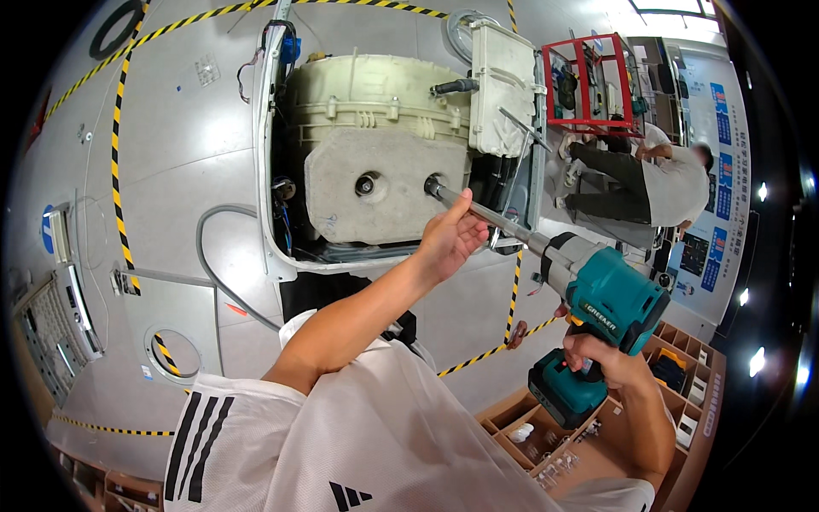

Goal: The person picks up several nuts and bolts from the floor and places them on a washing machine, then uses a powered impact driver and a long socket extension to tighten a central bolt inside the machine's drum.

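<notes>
Lying at the far left on the grey floor [188, 102] are a grille-like panel with a white edge [72, 299] and, farther up, a dark ring [96, 43]. Striped yellow-and-black tape [117, 154] runs down beside them. Next comes a flat panel with a round opening [183, 299], then a grey hose [202, 243] curving toward an open machine cabinet [266, 171]. Inside the cabinet, a pale tub [375, 81] stands behind a grey concrete block [392, 218] with two round recesses.

Just right of and below the block, the left hand [448, 243] has a half-curled grip, thumb at a long metal shaft [509, 225]; I cannot tell how firmly it bears on it. The shaft's tip sits in the block's right-hand recess, its end hidden. Above right is a pale housing [503, 90], then a red rack [597, 127] of tools.

The shaft leads down-right into a teal power drill [610, 299], held tilted, its handle wrapped by the right hand's [601, 358] closed grip. Beneath lies a compartmented brown tray [512, 410] with small parts. Farther right, another person [670, 183] bends near the rack.
</notes>
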Tool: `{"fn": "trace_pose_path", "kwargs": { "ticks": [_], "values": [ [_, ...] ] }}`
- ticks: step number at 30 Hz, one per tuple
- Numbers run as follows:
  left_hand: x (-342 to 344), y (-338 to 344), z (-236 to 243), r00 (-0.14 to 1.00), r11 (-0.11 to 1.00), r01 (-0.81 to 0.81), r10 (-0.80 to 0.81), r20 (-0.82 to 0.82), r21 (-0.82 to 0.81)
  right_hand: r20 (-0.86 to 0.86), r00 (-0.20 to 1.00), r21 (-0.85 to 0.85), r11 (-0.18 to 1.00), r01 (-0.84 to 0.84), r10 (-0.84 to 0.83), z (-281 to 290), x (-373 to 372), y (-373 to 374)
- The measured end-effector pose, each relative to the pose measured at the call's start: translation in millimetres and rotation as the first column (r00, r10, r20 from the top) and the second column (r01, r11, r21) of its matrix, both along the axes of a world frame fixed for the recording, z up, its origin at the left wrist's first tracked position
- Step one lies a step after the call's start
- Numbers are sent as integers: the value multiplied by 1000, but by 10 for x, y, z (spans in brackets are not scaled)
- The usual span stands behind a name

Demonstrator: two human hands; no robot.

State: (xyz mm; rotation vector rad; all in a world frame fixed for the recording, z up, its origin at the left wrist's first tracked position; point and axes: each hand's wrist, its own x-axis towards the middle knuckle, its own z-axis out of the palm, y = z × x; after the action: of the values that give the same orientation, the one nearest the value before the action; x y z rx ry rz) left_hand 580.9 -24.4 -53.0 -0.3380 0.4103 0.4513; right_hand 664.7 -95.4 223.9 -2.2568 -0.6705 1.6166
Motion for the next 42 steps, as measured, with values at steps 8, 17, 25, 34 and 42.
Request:
{"fn": "trace_pose_path", "kwargs": {
  "ticks": [8,17,25,34,42],
  "values": [
    [-164,-235,278,901,957,91,-197,387,275,48,993,-98,988,116,-112,-8,-58,0],
    [-237,-613,1206,864,645,60,-416,284,762,197,977,31,996,-86,78,-31,-107,-181],
    [-225,-563,1153,826,801,38,-361,433,597,43,999,-95,995,11,-7,-68,2,-342],
    [-232,-580,1211,875,779,45,-333,351,626,111,994,-49,999,8,-3,-73,-31,-347],
    [-215,-564,1207,861,798,40,-333,384,602,95,995,-49,999,8,-3,-79,-9,-364]
  ]
}}
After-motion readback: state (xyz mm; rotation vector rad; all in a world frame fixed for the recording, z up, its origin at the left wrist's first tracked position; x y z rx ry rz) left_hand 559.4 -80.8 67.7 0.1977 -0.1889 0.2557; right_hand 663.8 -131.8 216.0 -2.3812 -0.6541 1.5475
